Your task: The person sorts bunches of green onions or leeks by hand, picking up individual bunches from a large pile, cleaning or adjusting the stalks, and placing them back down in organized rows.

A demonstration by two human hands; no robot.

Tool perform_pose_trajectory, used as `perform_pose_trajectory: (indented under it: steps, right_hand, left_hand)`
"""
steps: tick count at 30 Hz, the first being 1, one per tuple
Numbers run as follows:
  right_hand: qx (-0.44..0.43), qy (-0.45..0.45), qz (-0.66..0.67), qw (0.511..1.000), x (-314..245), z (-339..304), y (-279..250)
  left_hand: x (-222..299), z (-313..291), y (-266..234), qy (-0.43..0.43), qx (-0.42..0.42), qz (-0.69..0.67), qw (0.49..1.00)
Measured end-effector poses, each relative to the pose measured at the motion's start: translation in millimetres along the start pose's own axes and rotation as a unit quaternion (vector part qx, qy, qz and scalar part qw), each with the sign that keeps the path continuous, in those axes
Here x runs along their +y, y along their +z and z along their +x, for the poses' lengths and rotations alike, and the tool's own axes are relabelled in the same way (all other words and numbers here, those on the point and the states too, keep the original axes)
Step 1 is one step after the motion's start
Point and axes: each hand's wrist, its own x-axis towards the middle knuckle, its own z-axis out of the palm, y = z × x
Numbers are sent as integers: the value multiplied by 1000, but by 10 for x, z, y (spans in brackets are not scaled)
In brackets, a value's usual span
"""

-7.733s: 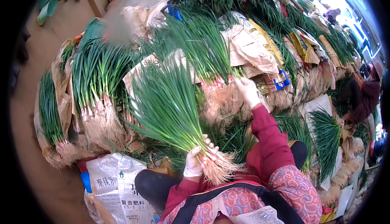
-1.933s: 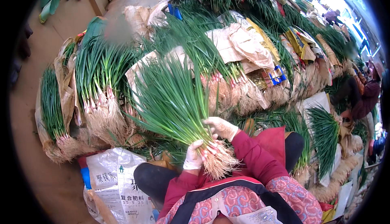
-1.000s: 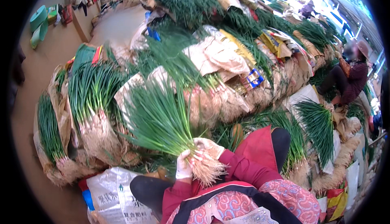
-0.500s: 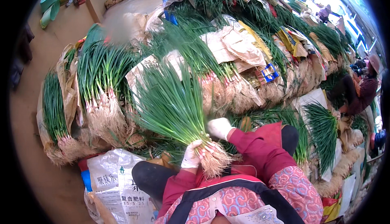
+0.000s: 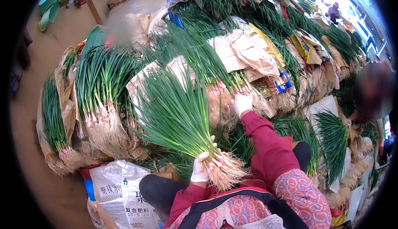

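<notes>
Left hand (image 5: 200, 169) clamps one onion bunch (image 5: 182, 125); right hand (image 5: 242, 104), grip unclear, reaches far onions (image 5: 239, 79). One white sack (image 5: 120, 187) lies near left, inside hidden.

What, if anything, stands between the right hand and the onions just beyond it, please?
Nothing visible does: the right hand is at the near end of the onions, though whether it touches them is unclear. The beige sack lies farther off, not in between.

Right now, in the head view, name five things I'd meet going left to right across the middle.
Narrow green-onion bunch → wider green-onion bunch → held green-onion bunch → your right hand → fanned green-onion bunch.
</notes>
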Motion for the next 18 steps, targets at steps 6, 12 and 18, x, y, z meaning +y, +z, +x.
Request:
perform_pose_trajectory:
  steps: [6, 12, 18]
  right_hand:
    - [-5, -41, 69, 997, 85, 109, 85]
    - [-111, -60, 381, 916, 374, -135, -84]
    - [-200, -68, 558, 802, 83, -1080, -304]
  left_hand:
    - [42, -13, -63, -6, 8, -6, 1000]
    - [42, 5, 17, -9, 7, 1, 1000]
    - [42, 9, 120, 20, -25, -20, 999]
